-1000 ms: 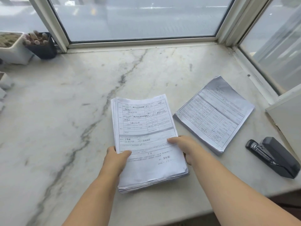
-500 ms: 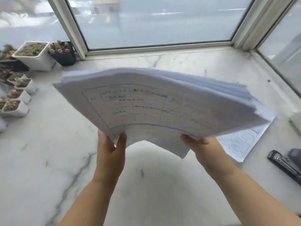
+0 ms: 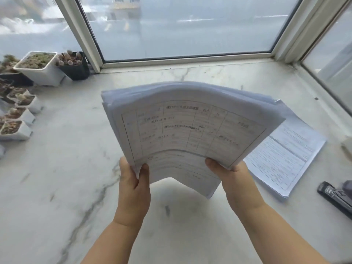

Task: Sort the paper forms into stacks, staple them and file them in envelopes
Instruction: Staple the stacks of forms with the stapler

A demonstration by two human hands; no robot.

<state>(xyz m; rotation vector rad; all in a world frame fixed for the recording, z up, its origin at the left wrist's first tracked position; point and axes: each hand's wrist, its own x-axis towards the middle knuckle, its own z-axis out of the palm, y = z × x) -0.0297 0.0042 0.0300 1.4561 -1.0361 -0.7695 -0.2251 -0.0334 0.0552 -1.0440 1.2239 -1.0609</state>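
Still raised, form stack (image 3: 190, 128) bows between left hand (image 3: 133, 185) and right hand (image 3: 234, 180).

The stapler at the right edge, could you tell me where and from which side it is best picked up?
Grip the stapler across its long black body, probably coming from above with the right hand, once that lets go of the lifted stack of forms. It lies flat on the marble sill, and only its near end shows in frame.

Both forearms are bare, with no sleeves, watch or rings visible.
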